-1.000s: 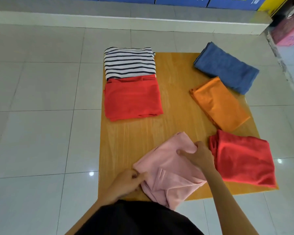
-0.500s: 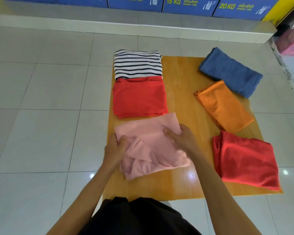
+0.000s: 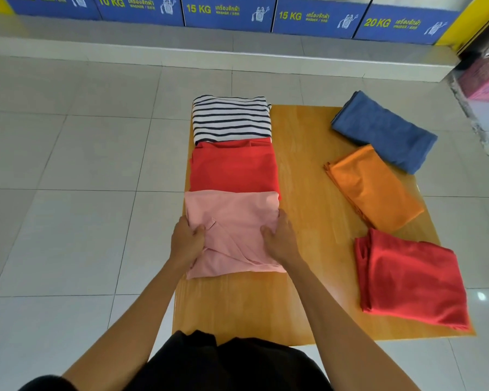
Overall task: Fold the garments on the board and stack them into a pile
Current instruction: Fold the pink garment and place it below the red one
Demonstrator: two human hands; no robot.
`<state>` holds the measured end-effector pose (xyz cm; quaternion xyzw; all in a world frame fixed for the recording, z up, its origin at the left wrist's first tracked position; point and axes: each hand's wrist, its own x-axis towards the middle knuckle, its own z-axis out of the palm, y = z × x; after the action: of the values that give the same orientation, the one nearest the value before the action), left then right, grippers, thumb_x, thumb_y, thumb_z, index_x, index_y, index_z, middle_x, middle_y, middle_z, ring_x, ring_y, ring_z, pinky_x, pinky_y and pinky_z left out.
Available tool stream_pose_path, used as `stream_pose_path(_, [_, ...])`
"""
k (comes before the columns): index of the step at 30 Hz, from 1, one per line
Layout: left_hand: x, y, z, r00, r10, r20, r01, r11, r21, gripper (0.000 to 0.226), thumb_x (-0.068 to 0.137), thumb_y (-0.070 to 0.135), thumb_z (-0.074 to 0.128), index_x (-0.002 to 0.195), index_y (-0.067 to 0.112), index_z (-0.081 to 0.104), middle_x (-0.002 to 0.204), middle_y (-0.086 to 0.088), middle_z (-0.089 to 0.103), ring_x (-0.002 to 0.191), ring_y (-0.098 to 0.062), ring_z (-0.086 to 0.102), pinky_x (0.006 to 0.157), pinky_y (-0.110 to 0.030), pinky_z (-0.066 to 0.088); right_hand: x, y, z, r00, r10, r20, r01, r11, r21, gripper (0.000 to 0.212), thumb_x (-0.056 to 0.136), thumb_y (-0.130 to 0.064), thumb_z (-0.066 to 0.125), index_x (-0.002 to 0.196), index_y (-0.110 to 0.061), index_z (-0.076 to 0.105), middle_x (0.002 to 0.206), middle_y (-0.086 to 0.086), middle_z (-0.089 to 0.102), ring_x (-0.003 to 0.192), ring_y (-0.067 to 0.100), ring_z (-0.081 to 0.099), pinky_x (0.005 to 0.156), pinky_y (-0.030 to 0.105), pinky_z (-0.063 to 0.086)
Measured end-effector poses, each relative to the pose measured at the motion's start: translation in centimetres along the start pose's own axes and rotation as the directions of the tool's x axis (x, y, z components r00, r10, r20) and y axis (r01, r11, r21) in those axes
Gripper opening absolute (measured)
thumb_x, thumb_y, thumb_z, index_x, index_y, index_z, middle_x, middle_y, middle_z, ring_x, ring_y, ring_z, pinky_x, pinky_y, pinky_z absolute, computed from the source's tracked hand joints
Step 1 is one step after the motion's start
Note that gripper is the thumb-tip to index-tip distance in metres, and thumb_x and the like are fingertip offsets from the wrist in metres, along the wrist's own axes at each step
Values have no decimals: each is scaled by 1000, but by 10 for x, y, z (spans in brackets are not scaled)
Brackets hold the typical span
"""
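On a wooden board laid flat on a pale tiled floor, six folded garments sit in two columns. Left column, far to near: striped top, w/ a red garment touching its near edge, then a pink garment whose far edge meets the red one. Both hands are on the pink piece. Left hand grasps its left edge, thumb on top of the fabric, fingers tucked beneath. Right hand holds the right edge the same way, thumb over, fingers curled under. Loose flaps cross diagonally on the pink piece's near half, btwn the hands. Right column, well apart from the left: blue garment at the far corner, orange garment just beside it, and a second red garment nearest, reaching the board's right edge. Blue washer panels marked 10, 15 & 20 KG line the wall behind. Black clothing of the person fills the bottom edge.
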<state>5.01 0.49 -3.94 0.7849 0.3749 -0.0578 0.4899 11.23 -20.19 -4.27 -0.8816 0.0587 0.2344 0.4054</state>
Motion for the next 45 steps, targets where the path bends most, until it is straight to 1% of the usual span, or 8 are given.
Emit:
stream_pose_path(8, [-6, -12, -6, 997, -43, 58, 49, 994, -98, 65, 72, 28, 77, 127, 17, 44, 117, -3, 60, 106, -26, 63, 79, -39, 57, -9, 4, 7, 995, 42, -85, -43, 999, -8, 70, 98, -18, 56, 156, -14, 17, 138, 19, 39, 123, 40, 49, 95, 42, 42])
stream_pose_path(13, [-24, -19, -4, 999, 15, 40, -13, 998, -59, 112, 66, 17, 74, 153, 34, 5, 141, -12, 39, 124, -33, 49, 94, -45, 50, -39, 13, 20, 963, -75, -257, -4, 956, -292, 73, 94, -39, 56, 156, -24, 19, 137, 15, 39, 117, 38, 47, 93, 47, 45])
stream_pose_path(19, [-30, -41, -4, 985, 165, 56, -168, 985, 48, 102, 54, 12, 54, 146, 46, 26, 111, -19, 50, 94, -37, 57, 65, -30, 50, -69, 34, 36, 972, -208, -107, 124, 844, -521, 75, 91, -70, 38, 155, -34, 21, 164, 13, 2, 145, 36, 21, 111, 52, 28])
stream_pose_path(24, [-41, -43, -11, 971, 213, -104, -205, 975, 87, 74, 74, 9, 37, 142, 39, 35, 100, -4, 56, 93, -25, 56, 79, -42, 53, -71, 39, 37, 977, -193, -89, 119, 844, -523, 77, 91, -74, 32, 157, -37, 17, 166, 10, -7, 150, 35, 12, 117, 51, 21])
stream_pose_path(29, [-57, -41, 0, 970, 228, -84, -192, 930, 313, 53, 94, 28, 41, 147, 36, 36, 151, -14, 31, 139, -35, 29, 109, -54, 33, -73, 37, 36, 982, -175, -71, 116, 857, -501, 77, 92, -71, 35, 157, -36, 14, 166, 8, -11, 152, 34, 6, 119, 52, 17])
stream_pose_path(34, [-59, -53, 0, 967, 254, 32, -227, 791, 568, 47, 95, 40, 40, 140, 29, 36, 147, -16, 32, 136, -38, 32, 105, -52, 38, -73, 35, 34, 986, -160, -48, 113, 852, -511, 79, 92, -71, 38, 158, -33, 15, 166, 8, -10, 151, 35, 8, 118, 53, 20])
stream_pose_path(40, [-67, -54, -3, 939, 342, -45, -285, 844, 455, 25, 88, 21, 53, 113, 20, 56, 114, -10, 54, 106, -29, 51, 84, -37, 48, -84, 34, 31, 989, -131, -65, 79, 854, -515, 77, 88, -67, 49, 152, -31, 26, 163, 10, -1, 139, 36, 24, 108, 49, 31])
stream_pose_path(45, [-59, -53, 3, 983, 182, 22, -173, 879, 444, 47, 93, 32, 47, 138, 17, 44, 113, -14, 50, 100, -29, 55, 84, -36, 50, -86, 37, 27, 991, -128, -49, 83, 846, -527, 78, 88, -69, 47, 154, -32, 25, 164, 9, -1, 142, 36, 21, 111, 50, 29])
